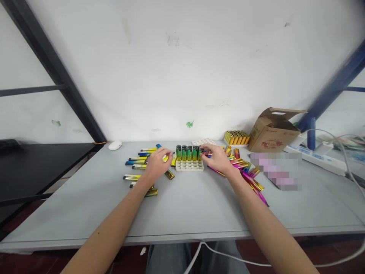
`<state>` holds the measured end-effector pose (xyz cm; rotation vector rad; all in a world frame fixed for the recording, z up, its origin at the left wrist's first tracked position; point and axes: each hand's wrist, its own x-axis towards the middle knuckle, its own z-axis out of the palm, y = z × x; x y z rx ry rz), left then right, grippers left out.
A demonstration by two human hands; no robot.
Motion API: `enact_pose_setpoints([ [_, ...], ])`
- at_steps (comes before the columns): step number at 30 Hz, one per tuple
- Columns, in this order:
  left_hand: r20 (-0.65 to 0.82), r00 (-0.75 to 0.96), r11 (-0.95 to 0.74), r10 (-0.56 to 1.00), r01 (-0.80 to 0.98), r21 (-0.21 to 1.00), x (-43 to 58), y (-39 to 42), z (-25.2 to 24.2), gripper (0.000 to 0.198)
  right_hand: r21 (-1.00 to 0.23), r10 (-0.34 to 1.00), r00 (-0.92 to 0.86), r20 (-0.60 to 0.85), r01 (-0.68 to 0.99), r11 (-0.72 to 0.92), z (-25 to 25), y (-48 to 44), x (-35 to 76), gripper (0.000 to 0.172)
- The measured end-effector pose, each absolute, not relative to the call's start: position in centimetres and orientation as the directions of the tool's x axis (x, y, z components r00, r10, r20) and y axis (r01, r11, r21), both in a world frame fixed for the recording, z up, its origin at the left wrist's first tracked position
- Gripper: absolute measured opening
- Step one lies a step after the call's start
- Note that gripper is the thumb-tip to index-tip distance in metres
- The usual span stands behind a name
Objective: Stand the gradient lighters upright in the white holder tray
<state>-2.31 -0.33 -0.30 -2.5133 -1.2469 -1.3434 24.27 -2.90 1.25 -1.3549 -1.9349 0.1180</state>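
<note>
Green-and-yellow lighters (pixel 189 153) stand in a white tray (pixel 189 169) between the fingers of the left hand (pixel 158 163), curled just left of the row, and those of the right hand (pixel 218 157), at its right end; whether either set grips anything I cannot tell. Loose lighters (pixel 135 162) lie on the surface (pixel 185 205) beside the left fingers.

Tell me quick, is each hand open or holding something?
Left hand: fingers curled; cannot tell whether it holds anything.
Right hand: fingers at the upright, black-topped green-and-yellow lighters; cannot tell if gripping one.
</note>
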Motion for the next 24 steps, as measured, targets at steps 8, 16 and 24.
enact_pose_setpoints([
  [8,0.692,0.299,-0.659,0.657,0.673,0.335,-2.3,-0.2,-0.2,0.018,-0.421,0.769,-0.075,0.635,0.801,0.426,1.1,-2.9,24.3,0.022],
  [16,0.656,0.318,-0.653,0.685,0.666,0.36,-2.1,-0.6,-0.2,0.011,-0.374,0.826,-0.09,0.557,0.86,0.346,-0.1,-2.8,23.4,0.065],
  [24,0.55,0.423,-0.627,0.72,0.736,0.254,-2.2,-0.7,-0.9,0.031,-0.175,0.89,-0.18,0.419,0.946,0.274,-1.4,-4.3,23.9,0.085],
])
